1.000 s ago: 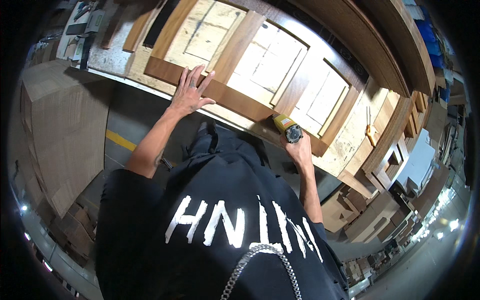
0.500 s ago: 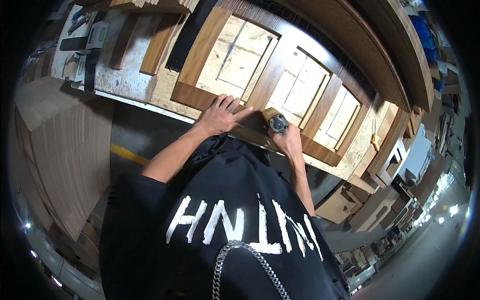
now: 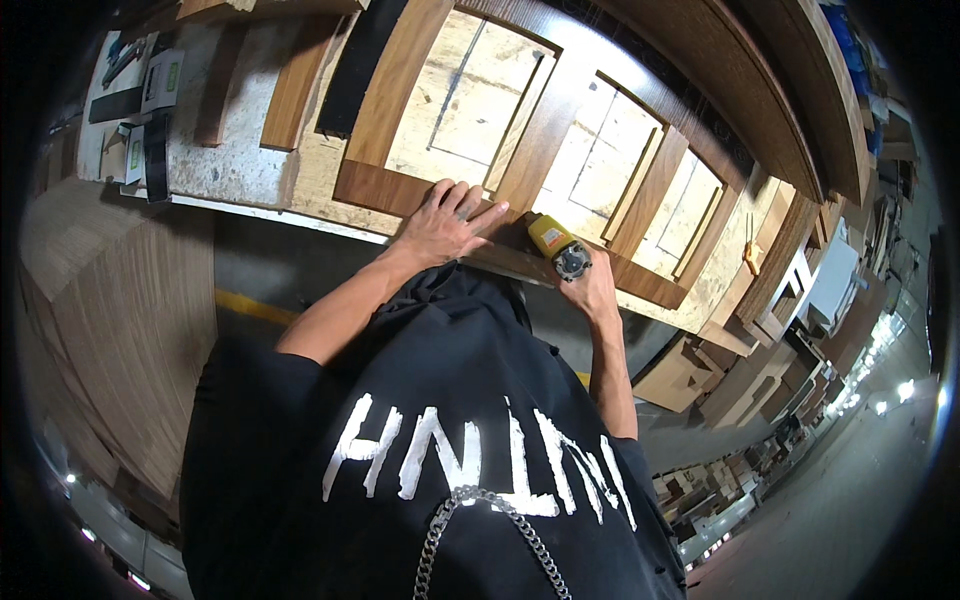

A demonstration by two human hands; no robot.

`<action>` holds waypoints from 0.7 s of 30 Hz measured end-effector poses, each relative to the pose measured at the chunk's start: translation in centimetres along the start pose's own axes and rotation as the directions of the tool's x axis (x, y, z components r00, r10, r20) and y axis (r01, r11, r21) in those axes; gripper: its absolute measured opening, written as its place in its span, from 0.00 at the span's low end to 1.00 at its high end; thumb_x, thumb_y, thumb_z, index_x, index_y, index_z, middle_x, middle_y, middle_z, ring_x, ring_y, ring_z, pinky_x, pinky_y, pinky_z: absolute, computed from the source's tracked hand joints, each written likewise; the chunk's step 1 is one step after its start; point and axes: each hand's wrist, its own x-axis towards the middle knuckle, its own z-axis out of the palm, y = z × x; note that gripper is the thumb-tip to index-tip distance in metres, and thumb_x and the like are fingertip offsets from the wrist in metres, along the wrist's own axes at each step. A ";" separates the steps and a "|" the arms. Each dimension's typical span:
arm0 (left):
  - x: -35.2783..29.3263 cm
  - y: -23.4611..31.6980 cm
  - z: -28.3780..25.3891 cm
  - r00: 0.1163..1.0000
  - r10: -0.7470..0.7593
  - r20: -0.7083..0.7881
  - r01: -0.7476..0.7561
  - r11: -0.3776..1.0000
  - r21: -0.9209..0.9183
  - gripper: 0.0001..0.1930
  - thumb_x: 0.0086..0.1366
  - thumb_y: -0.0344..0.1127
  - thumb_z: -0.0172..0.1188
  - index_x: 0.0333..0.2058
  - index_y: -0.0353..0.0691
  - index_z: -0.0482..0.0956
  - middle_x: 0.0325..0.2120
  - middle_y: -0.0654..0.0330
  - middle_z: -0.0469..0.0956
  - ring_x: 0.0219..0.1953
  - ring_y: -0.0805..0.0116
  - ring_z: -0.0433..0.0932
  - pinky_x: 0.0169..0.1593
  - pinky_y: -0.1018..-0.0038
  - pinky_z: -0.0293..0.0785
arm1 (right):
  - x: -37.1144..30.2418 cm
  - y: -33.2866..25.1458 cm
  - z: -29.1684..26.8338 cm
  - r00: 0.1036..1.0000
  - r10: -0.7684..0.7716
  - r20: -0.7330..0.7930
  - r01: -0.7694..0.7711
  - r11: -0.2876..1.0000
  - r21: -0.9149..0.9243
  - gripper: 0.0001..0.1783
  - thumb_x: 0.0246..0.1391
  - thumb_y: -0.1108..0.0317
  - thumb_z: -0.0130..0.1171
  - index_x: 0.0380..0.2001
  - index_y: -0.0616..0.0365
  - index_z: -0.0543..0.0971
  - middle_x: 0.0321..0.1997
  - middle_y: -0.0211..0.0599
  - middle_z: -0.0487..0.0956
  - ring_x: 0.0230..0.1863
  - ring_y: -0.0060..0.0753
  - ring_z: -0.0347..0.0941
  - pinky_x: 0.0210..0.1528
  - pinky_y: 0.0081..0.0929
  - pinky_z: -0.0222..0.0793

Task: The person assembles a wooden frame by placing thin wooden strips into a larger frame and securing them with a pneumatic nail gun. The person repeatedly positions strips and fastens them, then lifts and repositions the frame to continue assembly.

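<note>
A brown wooden frame (image 3: 372, 188) with several openings lies on the pale, marked bench top (image 3: 600, 140). My left hand (image 3: 442, 226) rests on its near rail, fingers stretched over the wood and holding nothing. Just to the right, my right hand (image 3: 594, 290) is wrapped round a yellow nail gun (image 3: 550, 238) with a grey and black round cap. The gun's nose is tilted toward the near rail, by the foot of a crosspiece (image 3: 528, 172). Whether it touches the wood cannot be made out, and the gun's handle is mostly hidden.
Long dark boards (image 3: 740, 90) stand along the far side. Wood strips (image 3: 300, 95) and small boxes (image 3: 160, 80) lie at the left of the bench. Orange-handled pliers (image 3: 751, 258) lie to the right. A tall stack of brown panels (image 3: 120, 310) stands at the lower left.
The nail gun has shifted slightly right and toward me in my right hand, its yellow body showing more. My left hand stays on the rail. The whole view has moved a little.
</note>
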 end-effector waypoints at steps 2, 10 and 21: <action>-0.1 0.0 0.1 1.000 -0.003 0.006 0.003 1.000 0.004 0.44 0.58 0.56 0.71 0.71 0.55 0.64 0.58 0.52 0.65 0.61 0.50 0.62 0.68 0.51 0.57 | 0.3 0.0 0.2 1.000 -0.006 0.015 0.006 0.999 -0.047 0.29 0.43 0.71 0.66 0.53 0.60 0.82 0.36 0.58 0.84 0.40 0.60 0.82 0.46 0.42 0.77; -0.1 0.0 0.4 1.000 -0.003 0.001 0.003 1.000 -0.008 0.43 0.59 0.55 0.70 0.71 0.55 0.64 0.58 0.51 0.66 0.62 0.50 0.62 0.69 0.51 0.56 | 0.9 0.7 0.7 0.998 -0.058 0.039 0.061 0.995 -0.074 0.32 0.41 0.70 0.67 0.55 0.59 0.81 0.38 0.56 0.85 0.42 0.58 0.82 0.48 0.43 0.78; -0.3 0.1 0.9 1.000 -0.016 -0.020 0.016 0.999 -0.031 0.42 0.61 0.55 0.69 0.71 0.55 0.64 0.58 0.51 0.67 0.62 0.50 0.63 0.70 0.51 0.54 | 0.5 -1.2 0.3 0.998 -0.063 0.015 0.064 0.992 -0.106 0.29 0.44 0.67 0.69 0.53 0.60 0.82 0.38 0.55 0.85 0.41 0.59 0.82 0.47 0.43 0.77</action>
